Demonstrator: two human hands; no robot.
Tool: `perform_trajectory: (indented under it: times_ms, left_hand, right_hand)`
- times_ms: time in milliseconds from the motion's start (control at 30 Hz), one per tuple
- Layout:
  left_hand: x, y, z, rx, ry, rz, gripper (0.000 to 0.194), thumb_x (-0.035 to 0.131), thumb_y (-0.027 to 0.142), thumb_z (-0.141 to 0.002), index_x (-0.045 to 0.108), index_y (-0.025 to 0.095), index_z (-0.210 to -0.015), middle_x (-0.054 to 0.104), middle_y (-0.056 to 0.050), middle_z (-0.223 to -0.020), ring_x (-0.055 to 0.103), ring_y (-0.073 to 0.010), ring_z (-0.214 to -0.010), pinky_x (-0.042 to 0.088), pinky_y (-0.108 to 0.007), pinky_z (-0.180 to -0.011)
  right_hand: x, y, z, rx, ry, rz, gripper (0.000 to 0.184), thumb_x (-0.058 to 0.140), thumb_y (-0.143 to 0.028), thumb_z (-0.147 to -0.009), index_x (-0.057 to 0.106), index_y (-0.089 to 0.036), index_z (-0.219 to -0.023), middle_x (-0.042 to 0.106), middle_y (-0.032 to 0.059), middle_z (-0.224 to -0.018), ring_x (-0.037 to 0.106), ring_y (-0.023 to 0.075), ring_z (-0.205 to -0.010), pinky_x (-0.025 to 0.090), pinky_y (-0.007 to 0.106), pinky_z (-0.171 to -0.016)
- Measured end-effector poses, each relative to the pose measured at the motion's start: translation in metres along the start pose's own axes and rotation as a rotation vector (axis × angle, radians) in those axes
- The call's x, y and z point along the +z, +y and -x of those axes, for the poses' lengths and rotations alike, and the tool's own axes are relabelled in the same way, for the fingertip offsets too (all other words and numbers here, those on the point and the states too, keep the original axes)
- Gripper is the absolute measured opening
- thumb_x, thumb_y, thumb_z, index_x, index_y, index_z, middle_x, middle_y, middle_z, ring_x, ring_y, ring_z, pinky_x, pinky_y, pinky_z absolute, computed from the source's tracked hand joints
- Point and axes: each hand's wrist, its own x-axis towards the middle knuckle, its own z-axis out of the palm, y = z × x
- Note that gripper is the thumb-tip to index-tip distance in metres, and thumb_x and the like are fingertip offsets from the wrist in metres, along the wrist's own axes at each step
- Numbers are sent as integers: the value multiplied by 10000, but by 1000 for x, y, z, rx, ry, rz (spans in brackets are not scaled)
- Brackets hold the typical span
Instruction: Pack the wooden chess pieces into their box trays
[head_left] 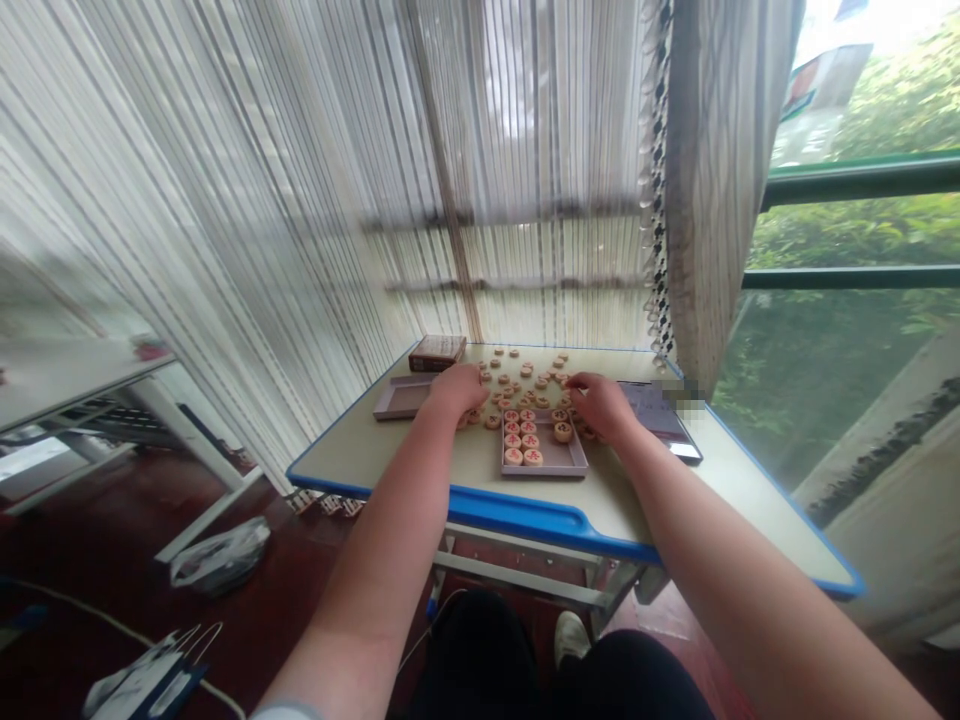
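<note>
Many round wooden chess discs (525,372) with red and dark characters lie scattered on a beige table (390,450) with a blue rim. A shallow grey tray (555,462) at the front holds several discs in rows. My left hand (456,388) rests knuckles up among the discs left of the tray, fingers curled down. My right hand (600,405) sits at the tray's right upper corner, fingers bent over the discs there. What lies under either hand's fingers is hidden.
A second grey tray (401,398) lies left of my left hand, and a brown box (436,352) stands behind it. A dark phone (667,425) lies right of my right hand. Striped curtains (337,200) hang behind the table; a bag (219,556) lies on the floor.
</note>
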Motion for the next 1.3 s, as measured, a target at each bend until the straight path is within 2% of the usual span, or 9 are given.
perform_trajectory:
  times_ms: [100,233,367,567,800,900,1167,1300]
  left_hand:
    - [-4,6,10,6,-79,-30,233,589,312,-694,710,196,-856,702,-132,-926,650,-251,-863,495,-299,-710]
    - [0,11,14,17,-143,-83,265,659,339,-634,710,183,-842,694,-157,-949,647,-279,-885,501,-319,-723]
    - [8,11,9,17,-100,-80,264,684,279,-614,714,176,-855,687,-166,-983,646,-272,-903,498,-310,-757]
    - [16,2,-2,-22,-45,0,283,678,306,-616,717,165,-857,704,-141,-890,653,-243,-867,494,-265,-745]
    - [9,-2,0,-29,-54,27,225,637,323,-656,726,208,-828,714,-115,-861,658,-246,-844,502,-301,-735]
    - [7,-3,1,-54,-77,32,211,673,263,-622,731,234,-822,719,-97,-855,660,-236,-835,500,-290,-733]
    - [13,-5,-3,-5,-124,114,179,700,230,-604,725,228,-781,722,-72,-846,657,-218,-762,499,-289,-705]
    - [14,-5,-7,10,-69,157,212,727,184,-560,695,197,-769,714,-63,-826,652,-209,-763,494,-276,-699]
  right_hand:
    - [0,0,1,-10,11,-10,253,517,-169,-725,695,-183,-904,705,67,-945,624,196,-903,438,275,-814]
    - [-3,1,3,-38,51,-22,249,520,-171,-734,692,-182,-914,703,64,-949,621,192,-898,438,276,-817]
    - [-5,1,3,-34,59,-33,232,526,-197,-758,689,-186,-923,699,63,-958,614,189,-902,437,282,-819]
    - [-5,1,4,-28,41,-20,232,532,-189,-744,691,-193,-913,696,55,-940,608,186,-884,433,286,-812]
    - [-6,0,5,-18,30,-21,236,528,-191,-746,692,-191,-916,695,56,-927,605,190,-889,431,289,-815]
    - [-5,1,4,-28,41,-22,240,523,-186,-746,691,-191,-917,693,55,-931,604,189,-884,431,289,-814]
    - [-1,0,2,-40,50,-19,277,522,-187,-752,669,-170,-986,692,66,-923,604,190,-853,435,287,-780]
    - [-2,-1,2,-47,61,-15,282,516,-191,-759,659,-170,-1002,688,61,-907,603,183,-843,434,280,-781]
